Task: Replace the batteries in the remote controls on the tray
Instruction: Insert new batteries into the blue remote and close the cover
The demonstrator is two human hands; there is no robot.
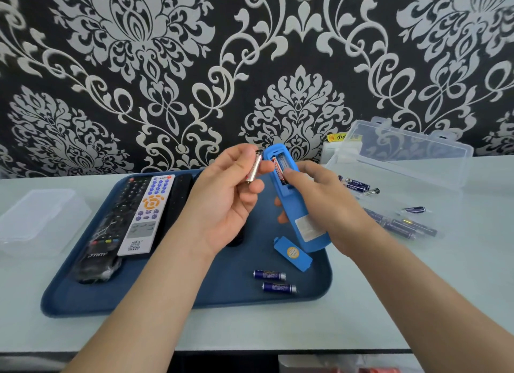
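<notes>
Two blue batteries lie nearest to the person, on the front part of the tray. They are close together but apart, and the long axis of each runs left to right. Just behind them the blue battery cover lies flat on the tray, off its remote.

Further back, above the tray, the left hand pinches a silver battery between thumb and fingertips. This battery stands almost upright, only a little tilted. Just to the right of it, the right hand grips the blue remote with its back side facing up. The fingers are curled round it, and one fingertip rests at the open compartment.

In this compartment sits a second battery, red and silver. Its long axis follows the remote and points away from the person, slightly to the left. The slot beside it looks empty.

I judge that the coming move is to take this battery out. The right fingertip touches it near its near end, so the right hand is the nearer one, while the left hand is occupied.

Farthest, on the table at the right, loose batteries lie before an open clear box.
</notes>
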